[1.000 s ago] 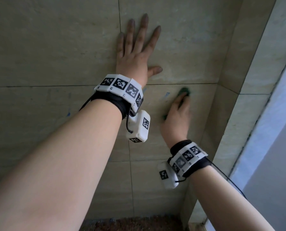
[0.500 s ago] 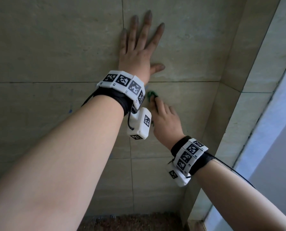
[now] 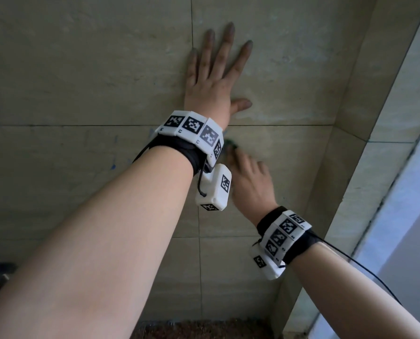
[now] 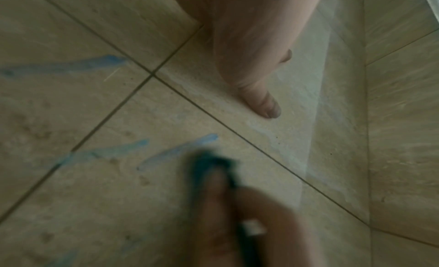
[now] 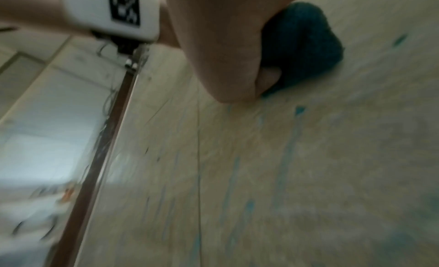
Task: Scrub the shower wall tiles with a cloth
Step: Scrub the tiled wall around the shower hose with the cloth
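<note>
My left hand [image 3: 216, 77] lies flat on the beige wall tiles [image 3: 81, 69], fingers spread upward and thumb [image 4: 266, 104] out to the side. Just below it, my right hand [image 3: 248, 177] grips a wadded dark green cloth [image 3: 231, 144] and presses it to the tile under the horizontal grout line, right beside my left wrist. The left wrist view shows the cloth [image 4: 209, 164] blurred, at the end of a blue streak [image 4: 178, 151]. In the right wrist view the cloth [image 5: 301, 42] bulges out past my palm.
More blue streaks [image 5: 288, 149] mark the tile left of and below the cloth. The side wall [image 3: 350, 143] meets this wall in a corner at the right, with a bright opening [image 3: 399, 216] beyond. A brown floor strip [image 3: 204, 329] runs below.
My right hand has slid the cloth left, from near the corner to beside my left wrist. My left hand has stayed flat on the wall.
</note>
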